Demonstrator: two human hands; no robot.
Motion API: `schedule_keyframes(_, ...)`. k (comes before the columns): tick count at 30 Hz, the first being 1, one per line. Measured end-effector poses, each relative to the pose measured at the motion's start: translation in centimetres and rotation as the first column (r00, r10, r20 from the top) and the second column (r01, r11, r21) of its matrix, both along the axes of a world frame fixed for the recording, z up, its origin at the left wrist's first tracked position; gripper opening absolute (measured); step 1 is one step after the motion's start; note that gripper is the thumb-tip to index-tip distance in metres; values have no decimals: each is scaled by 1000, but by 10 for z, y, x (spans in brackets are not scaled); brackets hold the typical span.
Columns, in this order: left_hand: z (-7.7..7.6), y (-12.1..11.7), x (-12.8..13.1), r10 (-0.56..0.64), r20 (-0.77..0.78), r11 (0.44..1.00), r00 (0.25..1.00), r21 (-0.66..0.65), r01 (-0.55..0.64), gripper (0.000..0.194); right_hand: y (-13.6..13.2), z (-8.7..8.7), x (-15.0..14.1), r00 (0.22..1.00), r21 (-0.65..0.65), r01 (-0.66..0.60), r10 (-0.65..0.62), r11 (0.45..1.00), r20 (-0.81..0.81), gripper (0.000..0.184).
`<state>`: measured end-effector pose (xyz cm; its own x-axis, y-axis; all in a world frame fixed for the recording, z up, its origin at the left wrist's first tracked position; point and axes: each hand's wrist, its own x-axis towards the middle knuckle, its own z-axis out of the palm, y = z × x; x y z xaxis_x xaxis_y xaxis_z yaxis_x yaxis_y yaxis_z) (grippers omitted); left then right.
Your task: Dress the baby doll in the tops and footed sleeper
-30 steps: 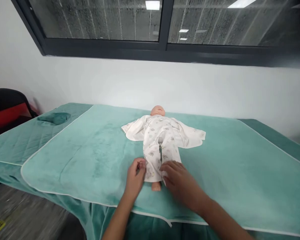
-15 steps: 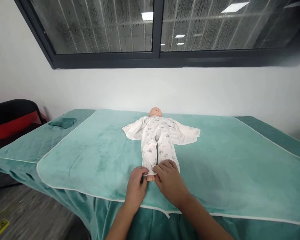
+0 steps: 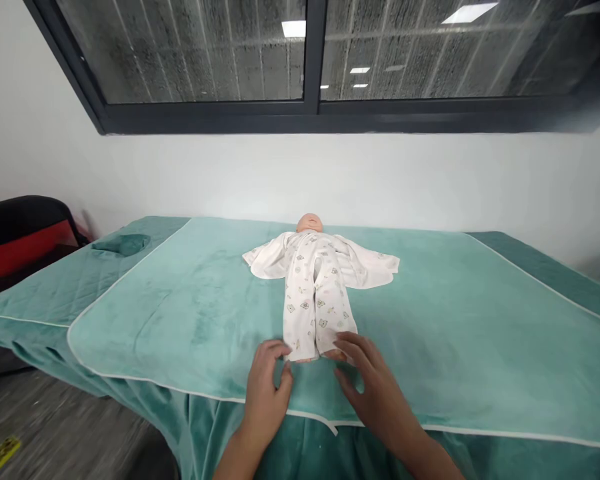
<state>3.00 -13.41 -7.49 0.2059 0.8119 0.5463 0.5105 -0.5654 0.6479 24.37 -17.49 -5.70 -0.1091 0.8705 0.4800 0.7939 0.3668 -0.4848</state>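
A baby doll [image 3: 310,223] lies on its back, its head toward the wall. It wears a white printed top [image 3: 365,265] with wide sleeves spread to both sides, and white printed trousers [image 3: 300,313]. My left hand [image 3: 269,387] is at the left trouser hem, fingers curved and thumb apart, fingertips touching or just beside the cloth. By the other hem, my right hand [image 3: 373,383] has its fingers spread, fingertips at the cloth. A little of the doll's feet shows below the hems; the rest is covered.
A light green cover [image 3: 455,333] with white piping lies over the bed, its front edge hanging near my wrists. The bed has a face hole [image 3: 123,245] at left. Behind are a white wall and a dark-framed window [image 3: 313,117]. A red and black chair [image 3: 25,243] stands at left.
My hands have moved apart and loosened from the trouser hems, the right one shifting right. The left trouser leg reaches lower and covers more of the foot.
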Motion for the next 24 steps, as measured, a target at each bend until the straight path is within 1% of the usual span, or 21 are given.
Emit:
schedule_keyframes(2, 8, -3, 8, -1, -73, 997, 997, 74, 7, 24, -1, -14, 10, 989, -24, 132, -134, 991, -70, 38)
schedule_keyframes(4, 17, -4, 21, -37, -188, 992, 982, 113, 59, 27, 1, -25, 15, 972, -65, 210, -216, 975, -93, 34)
schedule_keyframes(6, 26, -3, 35, -86, -305, 987, 948, 103, 122, 31, 5, -29, 16, 972, -89, 216, -223, 972, -76, 24)
schedule_keyframes(8, 33, 0, 48, -122, -375, 985, 919, 70, 159, 32, 8, -26, 14, 979, -101, 182, -190, 978, -79, 15)
schedule_keyframes(9, 35, 2, 53, -131, -388, 985, 912, 57, 166, 29, 9, -23, 12, 981, -101, 159, -168, 982, -98, 13)
schedule_keyframes(11, 38, 7, 59, -144, -380, 984, 914, 41, 172, 22, 7, -14, 10, 981, -80, 105, -116, 991, -154, 13)
schedule_keyframes(13, 38, 10, 61, -162, -339, 983, 927, 28, 183, 16, 3, -6, 10, 980, -33, 57, -62, 998, -189, 14)
schedule_keyframes(16, 35, 11, 63, -183, -256, 980, 949, 24, 195, 8, -1, 0, 13, 974, 5, 30, -28, 1000, -226, 16)
schedule_keyframes(19, 30, 10, 65, -182, -214, 978, 960, 60, 199, 12, 0, -3, 14, 945, -54, 33, -49, 998, -323, 15)
schedule_keyframes(21, 27, 9, 68, -181, -220, 975, 959, 86, 204, 13, 1, -8, 13, 908, -119, 33, -80, 992, -411, 15)
schedule_keyframes(24, 25, 11, 69, -158, -236, 973, 959, 130, 192, 15, 1, -17, 11, 843, -208, 58, -160, 976, -514, 14)
